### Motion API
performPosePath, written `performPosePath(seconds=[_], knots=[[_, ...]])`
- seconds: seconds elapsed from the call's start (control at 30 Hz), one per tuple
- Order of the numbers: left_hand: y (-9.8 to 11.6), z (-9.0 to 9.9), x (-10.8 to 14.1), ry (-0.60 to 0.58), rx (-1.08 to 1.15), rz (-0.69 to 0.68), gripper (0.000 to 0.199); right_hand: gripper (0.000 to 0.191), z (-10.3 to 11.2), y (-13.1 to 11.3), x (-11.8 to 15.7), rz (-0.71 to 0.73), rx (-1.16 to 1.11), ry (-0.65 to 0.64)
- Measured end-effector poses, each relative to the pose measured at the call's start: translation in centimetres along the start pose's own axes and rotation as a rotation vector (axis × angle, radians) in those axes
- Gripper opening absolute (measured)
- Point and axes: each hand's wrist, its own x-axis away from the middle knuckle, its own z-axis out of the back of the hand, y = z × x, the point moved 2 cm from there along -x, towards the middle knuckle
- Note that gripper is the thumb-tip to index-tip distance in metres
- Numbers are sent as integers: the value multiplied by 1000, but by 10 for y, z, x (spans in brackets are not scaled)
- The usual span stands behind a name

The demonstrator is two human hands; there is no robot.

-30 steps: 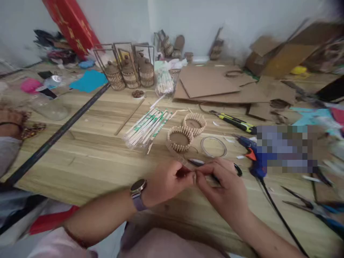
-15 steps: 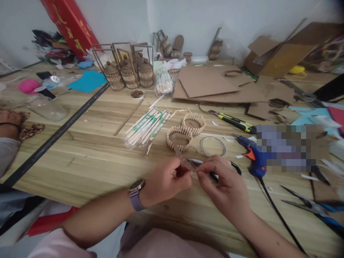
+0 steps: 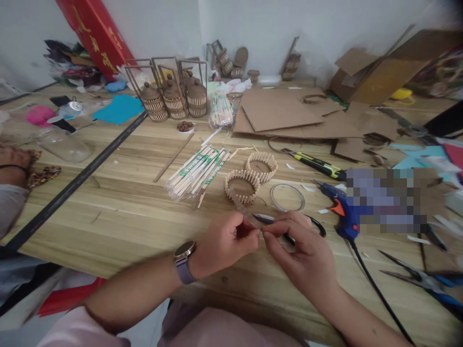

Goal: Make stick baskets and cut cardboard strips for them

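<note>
A thin, narrow brownish strip [image 3: 243, 207] is pinched near its lower end between both hands, its free end reaching up over the nearer stick-walled ring. My left hand [image 3: 224, 243], wearing a watch, is closed on the strip. Fingertips of my right hand [image 3: 302, 246] meet it at the same end. Beyond the hands sit two round cardboard bases ringed with short sticks, the nearer ring [image 3: 241, 187] touching the farther ring [image 3: 262, 166]. Scissors [image 3: 265, 218] with black handles lie partly hidden under my right hand. A roll of clear tape or wire [image 3: 287, 197] rests just behind them.
Wrapped chopsticks [image 3: 197, 171] lie left of centre. To the right are a utility knife [image 3: 318, 165], a blue glue gun [image 3: 346, 217] with its cord, and pliers [image 3: 415, 274]. Small lidded baskets [image 3: 177, 101] and cardboard sheets [image 3: 282, 113] stand behind. Another person's hand [image 3: 14, 161] is far left.
The strip's free end has shifted slightly up and left over the nearer ring. Both hands keep almost the same place and pinch; the view has moved only a little.
</note>
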Motion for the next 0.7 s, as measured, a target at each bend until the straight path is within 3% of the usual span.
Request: performPosePath(seconds=[0.7], knots=[[-4,-3,1,-13,110,65,11,12,-2,-6,1,71,-30,21]])
